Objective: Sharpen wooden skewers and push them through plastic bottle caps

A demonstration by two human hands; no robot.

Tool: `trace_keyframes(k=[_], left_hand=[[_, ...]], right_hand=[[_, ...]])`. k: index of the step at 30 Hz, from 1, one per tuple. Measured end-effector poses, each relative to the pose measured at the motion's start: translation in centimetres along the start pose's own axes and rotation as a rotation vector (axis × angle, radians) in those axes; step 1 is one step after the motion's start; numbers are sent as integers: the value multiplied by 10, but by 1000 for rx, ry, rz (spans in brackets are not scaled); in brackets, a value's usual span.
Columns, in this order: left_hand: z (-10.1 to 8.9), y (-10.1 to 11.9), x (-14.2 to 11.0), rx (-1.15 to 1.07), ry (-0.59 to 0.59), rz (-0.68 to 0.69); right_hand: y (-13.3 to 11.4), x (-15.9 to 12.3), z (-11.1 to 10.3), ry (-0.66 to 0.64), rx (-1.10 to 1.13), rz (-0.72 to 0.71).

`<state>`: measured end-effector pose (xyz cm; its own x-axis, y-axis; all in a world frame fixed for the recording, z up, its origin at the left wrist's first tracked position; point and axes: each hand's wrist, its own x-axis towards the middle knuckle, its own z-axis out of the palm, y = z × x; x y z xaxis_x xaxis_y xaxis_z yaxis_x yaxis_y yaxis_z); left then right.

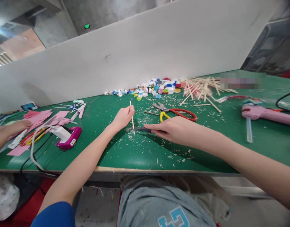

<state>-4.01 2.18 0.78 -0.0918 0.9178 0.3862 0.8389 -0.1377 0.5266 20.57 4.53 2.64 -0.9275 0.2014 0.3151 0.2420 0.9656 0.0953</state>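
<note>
Gripping stick (pixel 133 121) and blade (pixel 143 129), hands (pixel 123 118) closed

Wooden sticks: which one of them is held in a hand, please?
The single stick pinched in the left hand. The other sticks lie on the green table, mostly heaped beside the bottle caps.

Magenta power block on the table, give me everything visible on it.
The power block is a squat, glossy box, apparently plastic, with small white inserts on its near side. A white plug with a white cable sits at its upper left; a dark cable seems to reach its back. It rests skewed on the green tabletop. No hand touches it.
</note>
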Motion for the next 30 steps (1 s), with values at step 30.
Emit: trace_keyframes(k=[30], left_hand=[[-3,3,-2,-2,-4,4]], right_hand=[[1,1,-6,-141,186,38]])
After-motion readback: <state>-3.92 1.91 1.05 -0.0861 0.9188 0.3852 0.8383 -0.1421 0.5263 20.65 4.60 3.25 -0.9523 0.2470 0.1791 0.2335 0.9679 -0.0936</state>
